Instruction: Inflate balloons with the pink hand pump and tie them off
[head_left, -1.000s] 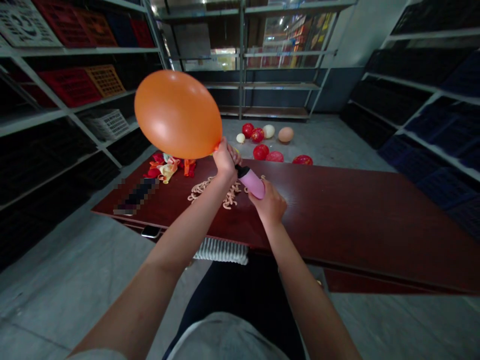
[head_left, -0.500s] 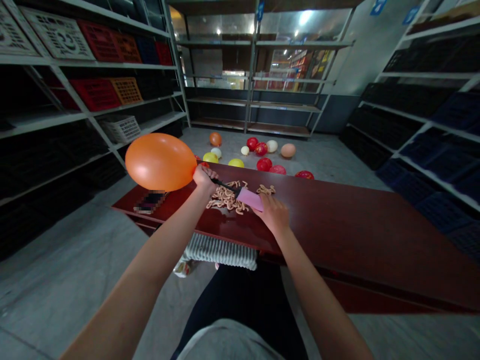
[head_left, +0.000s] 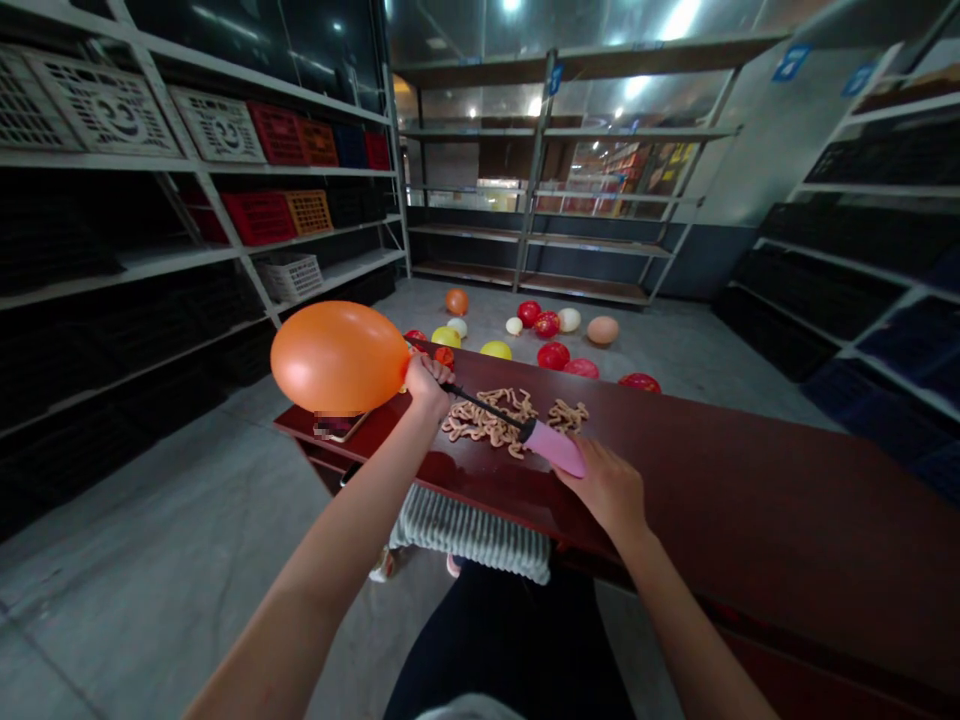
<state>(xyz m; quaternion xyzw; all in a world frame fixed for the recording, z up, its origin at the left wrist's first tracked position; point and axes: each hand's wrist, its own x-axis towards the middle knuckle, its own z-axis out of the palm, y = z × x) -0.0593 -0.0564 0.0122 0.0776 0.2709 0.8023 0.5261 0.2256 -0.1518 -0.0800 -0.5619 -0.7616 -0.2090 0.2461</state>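
A large inflated orange balloon (head_left: 337, 355) points left from my left hand (head_left: 427, 388). My fingers are closed around its neck, where the black nozzle end of a hand balloon pump (head_left: 553, 447) meets it. My right hand (head_left: 609, 490) grips the pink body of the pump, and a thin black rod shows between the two hands. Beneath the pump, a heap of tan curly strips (head_left: 487, 425) lies on the dark red table (head_left: 720, 470). A smaller pile of the same strips (head_left: 568, 414) sits beside it. The balloon's neck is mostly hidden by my fingers.
A phone (head_left: 349, 427) lies under the balloon near the table's left end. Several red, yellow, white and orange balloons (head_left: 553, 355) rest on the floor beyond the table. A grey ribbed cushion (head_left: 472, 535) is at the near edge. Shelves with crates (head_left: 277, 135) line the left.
My right hand has drawn away from my left, down and to the right, so more of the pump's black rod shows. My left hand still holds the balloon's neck. The view has shifted.
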